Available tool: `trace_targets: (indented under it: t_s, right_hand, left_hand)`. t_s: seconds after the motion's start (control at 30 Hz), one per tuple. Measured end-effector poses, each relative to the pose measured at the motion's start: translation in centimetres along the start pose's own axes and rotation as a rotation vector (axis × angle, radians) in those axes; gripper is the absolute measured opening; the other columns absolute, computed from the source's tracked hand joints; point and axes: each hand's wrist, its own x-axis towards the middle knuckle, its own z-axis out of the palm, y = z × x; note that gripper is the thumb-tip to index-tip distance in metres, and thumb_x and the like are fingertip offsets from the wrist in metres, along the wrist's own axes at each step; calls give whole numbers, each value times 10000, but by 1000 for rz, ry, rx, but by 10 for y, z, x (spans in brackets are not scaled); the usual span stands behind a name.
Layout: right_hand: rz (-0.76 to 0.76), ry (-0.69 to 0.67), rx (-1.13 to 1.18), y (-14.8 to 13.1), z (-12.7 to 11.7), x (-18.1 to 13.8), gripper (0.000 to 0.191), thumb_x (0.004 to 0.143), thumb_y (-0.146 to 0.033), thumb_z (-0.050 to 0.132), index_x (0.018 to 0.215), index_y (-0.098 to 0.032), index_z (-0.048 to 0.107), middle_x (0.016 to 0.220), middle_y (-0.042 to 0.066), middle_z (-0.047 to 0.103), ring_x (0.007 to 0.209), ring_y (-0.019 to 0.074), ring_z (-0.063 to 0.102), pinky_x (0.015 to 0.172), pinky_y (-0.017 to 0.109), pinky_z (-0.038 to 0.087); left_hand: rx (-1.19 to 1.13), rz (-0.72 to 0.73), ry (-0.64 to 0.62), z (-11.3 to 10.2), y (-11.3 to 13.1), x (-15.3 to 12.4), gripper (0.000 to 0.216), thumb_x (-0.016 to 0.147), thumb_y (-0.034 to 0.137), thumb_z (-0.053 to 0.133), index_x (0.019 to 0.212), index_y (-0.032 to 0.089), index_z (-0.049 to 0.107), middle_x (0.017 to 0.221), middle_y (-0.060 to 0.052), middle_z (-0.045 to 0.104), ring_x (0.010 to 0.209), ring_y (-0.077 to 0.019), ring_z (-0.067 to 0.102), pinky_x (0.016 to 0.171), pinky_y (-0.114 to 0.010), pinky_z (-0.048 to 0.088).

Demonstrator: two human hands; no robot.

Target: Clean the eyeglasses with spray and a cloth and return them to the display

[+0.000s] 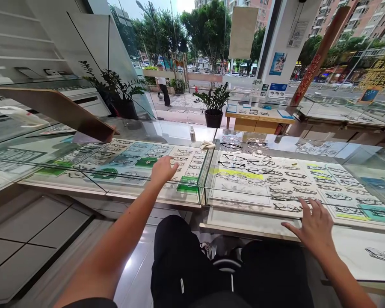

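My left hand (163, 171) is over the left glass display case (147, 196), thumb and forefinger apart, with nothing visible in it. I cannot tell if it touches the glass. A small spray bottle (192, 134) and a crumpled pale cloth (207, 146) lie beyond it on the counter top. My right hand (316, 226) is at the front edge of the right case, fingers spread and holding nothing. Rows of eyeglasses (232, 165) lie inside that case, nearest to this hand. Below it, a white pulled-out drawer or shelf (250, 222) juts toward me.
A brown-framed mirror or board (57, 109) leans over the left case. One pair of glasses (381, 254) lies on a white surface at lower right. Potted plants (213, 102) stand beyond the counter. Outside the window walks a person (162, 87). My knees are under the counter edge.
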Motion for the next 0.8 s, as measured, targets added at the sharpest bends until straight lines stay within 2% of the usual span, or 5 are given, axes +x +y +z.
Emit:
trace_targets:
  t_s: [0.27,0.53,0.8]
  right_hand:
    - [124,7,-6,-14,10,21,895,1010,-783,458,1616,-125,431,1586,305,449,1534,491,342,1205,698,325]
    - [182,-11,-12,-18,19,39,931,968,-762,581,1626,-133,389,1600,304,415,1524,487,322,1219,694,301]
    - [262,-4,-12,-27,30,48,896,979,-707,600,1620,-128,361,1602,312,380,1553,474,261,1245,698,245]
  left_hand:
    - [-8,-7,-8,1,-1,1,598,1031,500,430,1456,128,627,1529,-210,656,1442,-394,581,1177,-528,475]
    - [3,-7,-2,-1,0,2,595,1025,483,449,1459,118,629,1514,-210,663,1434,-400,586,1194,-536,471]
    - [11,-1,-32,-3,1,2,631,1024,511,428,1473,108,612,1509,-225,660,1433,-408,587,1182,-541,484]
